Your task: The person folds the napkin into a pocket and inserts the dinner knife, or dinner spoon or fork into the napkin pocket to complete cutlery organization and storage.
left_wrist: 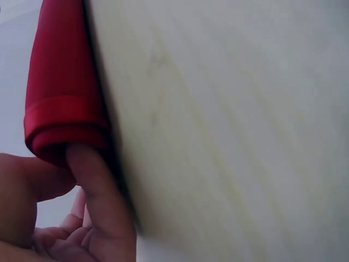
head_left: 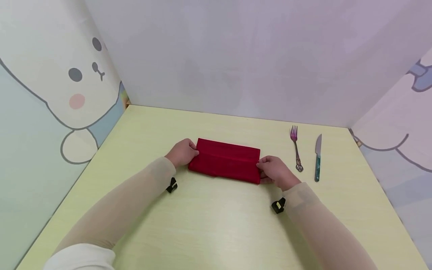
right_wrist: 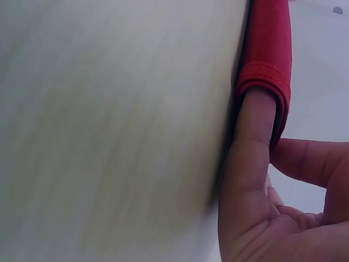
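Red cloth (head_left: 224, 161), folded rectangle, left hand (head_left: 182, 152) pinching 1 end, right hand (head_left: 277, 172) the other

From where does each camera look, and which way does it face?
Head: worn on the head, facing forward and down over the folded red cloth, fork and knife; left hand, right hand and sleeves show.
Left wrist: worn there, facing the cloth's left end; the left hand shows.
Right wrist: worn there, facing the cloth's right end; the right hand shows.
Both wrist views share the cloth and tabletop.
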Available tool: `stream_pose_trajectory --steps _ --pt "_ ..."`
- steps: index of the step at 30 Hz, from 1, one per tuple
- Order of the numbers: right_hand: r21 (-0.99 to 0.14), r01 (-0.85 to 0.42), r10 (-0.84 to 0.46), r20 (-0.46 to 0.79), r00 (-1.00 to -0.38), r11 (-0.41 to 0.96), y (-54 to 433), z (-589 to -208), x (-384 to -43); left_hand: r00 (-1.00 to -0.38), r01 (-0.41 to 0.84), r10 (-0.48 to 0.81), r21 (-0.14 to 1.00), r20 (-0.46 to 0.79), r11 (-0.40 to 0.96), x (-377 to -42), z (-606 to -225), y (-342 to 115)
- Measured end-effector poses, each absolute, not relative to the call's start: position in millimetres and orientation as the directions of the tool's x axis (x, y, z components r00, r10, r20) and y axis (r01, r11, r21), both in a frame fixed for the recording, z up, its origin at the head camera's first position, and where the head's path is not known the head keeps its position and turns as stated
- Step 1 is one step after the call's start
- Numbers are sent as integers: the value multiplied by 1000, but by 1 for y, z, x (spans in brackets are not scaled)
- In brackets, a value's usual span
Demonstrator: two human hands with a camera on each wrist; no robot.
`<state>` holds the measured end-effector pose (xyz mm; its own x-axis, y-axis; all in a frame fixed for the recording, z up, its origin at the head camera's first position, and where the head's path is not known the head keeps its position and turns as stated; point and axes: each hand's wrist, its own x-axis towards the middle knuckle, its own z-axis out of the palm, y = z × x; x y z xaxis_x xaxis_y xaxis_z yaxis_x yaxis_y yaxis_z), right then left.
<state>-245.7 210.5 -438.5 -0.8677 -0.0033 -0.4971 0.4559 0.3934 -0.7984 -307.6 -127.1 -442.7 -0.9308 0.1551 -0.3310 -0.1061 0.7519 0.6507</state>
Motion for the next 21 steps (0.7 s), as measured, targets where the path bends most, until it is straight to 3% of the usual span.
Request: stream_pose_trajectory --steps 5,10,13,17,21 --pt "-811 405 26 -436 -900 421 212 -439 -245 -918 -168 141 687 -370 707 -306 -442 -131" --pt "-685 230 31 -290 -957 692 205 -428 -235 -940 -59 172 640 -293 766 -295 -428 -146" --pt "-531 15 -67 -135 -989 847 190 -422 -223 -953 113 244 542 -177 833 -280 -416 -158" --pt "-383 -282 -303 7 -953 879 165 -422 -205 -905 313 408 465 -118 828 -256 -410 -167" --pt "-247 -433 -455 -35 -890 867 144 -426 -192 -844 410 515 441 -148 799 -237 -419 -168"
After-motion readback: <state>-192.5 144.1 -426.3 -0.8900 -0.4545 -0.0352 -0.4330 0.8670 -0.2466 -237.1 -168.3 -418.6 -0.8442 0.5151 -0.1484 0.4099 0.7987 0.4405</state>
